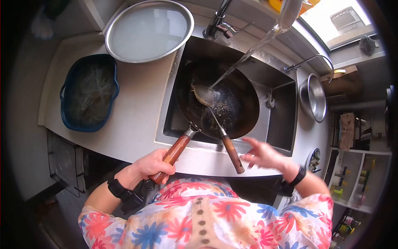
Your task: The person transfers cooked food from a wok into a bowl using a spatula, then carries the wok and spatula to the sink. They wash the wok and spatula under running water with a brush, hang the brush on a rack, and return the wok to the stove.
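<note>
My left hand (155, 165) is wrapped round the wooden handle (179, 149) of a dark wok (246, 106), which sits in the steel sink (282, 99). A ladle (204, 95) rests in the wok, bowl inside, its wooden-ended handle (232, 153) leaning over the rim toward me. Just right of that handle is my right hand (265, 155), fingers apart and slightly blurred, holding nothing. Water (240, 61) pours from a cloth-covered spout (289, 15) into the wok, over the ladle's bowl. Small dark bits lie on the wok's wet bottom.
A wide round metal basin (190, 21) of cloudy liquid stands on the left counter. Nearer is a blue tub (64, 110) holding pale strips. Behind the sink rises a tap (212, 27). On the right are a steel colander (306, 97), a thin curved spout (315, 57) and shelves (352, 178).
</note>
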`<state>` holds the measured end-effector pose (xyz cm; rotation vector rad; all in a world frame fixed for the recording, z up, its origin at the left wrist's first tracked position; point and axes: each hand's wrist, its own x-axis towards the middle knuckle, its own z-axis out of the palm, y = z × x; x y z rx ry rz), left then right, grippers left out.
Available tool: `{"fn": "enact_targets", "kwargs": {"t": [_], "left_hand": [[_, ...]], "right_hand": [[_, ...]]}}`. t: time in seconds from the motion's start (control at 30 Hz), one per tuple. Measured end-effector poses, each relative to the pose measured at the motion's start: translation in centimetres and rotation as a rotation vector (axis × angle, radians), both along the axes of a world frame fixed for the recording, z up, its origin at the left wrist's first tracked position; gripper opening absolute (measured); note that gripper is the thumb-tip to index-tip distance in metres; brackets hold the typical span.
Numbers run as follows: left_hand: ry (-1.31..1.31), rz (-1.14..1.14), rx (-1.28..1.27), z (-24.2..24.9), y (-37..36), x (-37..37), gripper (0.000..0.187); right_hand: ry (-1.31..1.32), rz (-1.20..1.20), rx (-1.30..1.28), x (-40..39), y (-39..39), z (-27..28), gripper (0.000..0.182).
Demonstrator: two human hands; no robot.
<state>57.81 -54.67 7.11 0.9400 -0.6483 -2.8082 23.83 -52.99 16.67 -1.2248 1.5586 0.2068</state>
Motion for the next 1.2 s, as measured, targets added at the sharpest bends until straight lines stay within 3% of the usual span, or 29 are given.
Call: {"fn": "enact_targets", "kwargs": {"t": [0.1, 0.27, 0.47, 0.5, 0.6, 0.63, 0.7, 0.73, 0.77, 0.8, 0.83, 0.9, 0.93, 0.97, 1.03, 1.1, 1.13, 1.2], "left_hand": [[-0.035, -0.024, -0.020, 0.0, -0.2, -0.1, 0.037], [-0.089, -0.046, -0.045, 0.0, -0.8, -0.3, 0.036], [-0.033, 0.009, -0.038, -1.8, 0.6, -0.6, 0.019], [-0.051, -0.099, -0.149, -1.8, 0.1, -0.5, 0.020], [-0.131, -0.241, -0.333, -2.4, -0.5, 0.1, 0.042], [-0.303, -0.372, -0.594, 2.0, -1.6, 1.3, 0.053], [-0.387, -0.196, -0.743, 4.0, -2.6, 4.5, 0.058], [-0.396, -0.003, -0.803, 6.0, -3.9, 6.8, 0.051], [-0.515, 0.178, -1.085, 7.8, -5.5, 9.6, 0.038], [-0.643, 0.456, -1.332, 10.9, -6.7, 12.3, 0.026], [-0.779, 0.701, -1.468, 14.1, -7.7, 14.9, 0.025], [-0.893, 1.146, -1.547, 19.0, -10.1, 19.7, 0.016], [-1.117, 1.187, -1.896, 20.9, -11.8, 22.8, 0.020], [-1.287, 1.261, -2.054, 23.7, -12.9, 24.5, 0.023], [-1.678, 1.280, -2.143, 28.4, -14.6, 26.8, 0.025], [-1.907, 1.302, -2.034, 31.0, -18.2, 30.4, 0.033], [-1.899, 1.317, -2.048, 31.9, -19.4, 31.2, 0.033], [-2.224, 1.266, -1.696, 33.4, -21.1, 32.4, 0.036]], "right_hand": [[-0.138, -0.302, 0.059, 2.8, 2.5, -0.6, 0.066], [-0.318, -0.579, -0.032, 5.5, 2.9, -3.5, 0.062], [-0.456, -0.589, -0.122, 8.6, 2.6, -5.8, 0.052], [-0.499, -0.602, -0.126, 9.2, 2.5, -6.3, 0.052], [-0.545, -0.648, -0.089, 9.9, 2.1, -7.4, 0.055], [-0.541, -0.582, -0.090, 10.0, 2.4, -6.4, 0.049], [-0.545, -0.512, -0.084, 10.1, 2.2, -5.4, 0.049], [-0.576, -0.519, -0.078, 9.9, 2.2, -5.4, 0.050], [-0.584, -0.511, -0.085, 9.9, 2.2, -5.4, 0.050], [-0.557, -0.514, -0.078, 9.9, 2.1, -5.3, 0.051], [-0.531, -0.518, -0.078, 9.9, 2.1, -5.3, 0.052], [-0.530, -0.508, -0.095, 9.8, 2.4, -5.4, 0.053], [-0.512, -0.488, -0.102, 9.6, 2.6, -5.7, 0.053], [-0.496, -0.468, -0.110, 9.5, 2.6, -5.9, 0.052], [-0.463, -0.466, -0.112, 9.7, 2.8, -5.4, 0.052], [-0.449, -0.454, -0.108, 9.5, 2.9, -5.2, 0.049], [-0.459, -0.457, -0.121, 9.5, 3.1, -5.0, 0.048], [-0.444, -0.466, -0.149, 10.4, 3.5, -3.0, 0.044]]}}
